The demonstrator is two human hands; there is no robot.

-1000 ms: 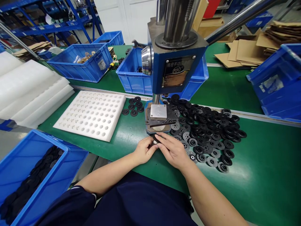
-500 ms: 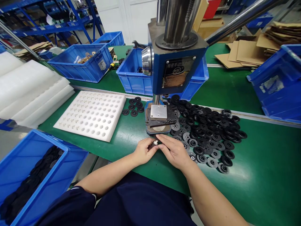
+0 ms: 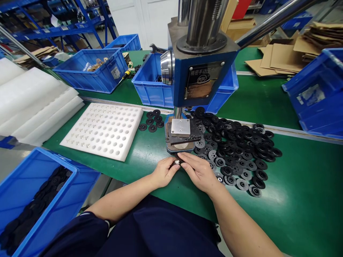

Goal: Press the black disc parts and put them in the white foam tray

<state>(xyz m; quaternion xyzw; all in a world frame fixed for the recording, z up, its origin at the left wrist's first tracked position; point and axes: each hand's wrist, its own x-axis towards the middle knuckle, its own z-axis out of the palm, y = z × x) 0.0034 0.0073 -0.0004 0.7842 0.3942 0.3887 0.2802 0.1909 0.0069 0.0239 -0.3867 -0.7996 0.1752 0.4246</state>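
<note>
Where the green worktop [image 3: 150, 157] meets the front of the press [image 3: 199, 67], the left hand [image 3: 163, 173] and right hand [image 3: 199, 173] pinch together on one small black disc [image 3: 177, 161]. A disc pile [image 3: 235, 153] lies right of the press, a white foam tray [image 3: 103, 130] left.

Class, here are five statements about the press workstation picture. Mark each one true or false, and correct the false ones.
1. Both hands, left hand and right hand, meet at a small black part just in front of the press fixture. True.
2. The loose black discs lie mostly left of the press. False: the big pile is to its right; only a few lie left.
3. The white foam tray lies flat on the green mat. True.
4. The near-left blue bin holds cardboard. False: it holds black parts.
5. The right hand grips the press lever. False: no hand touches it.
</note>
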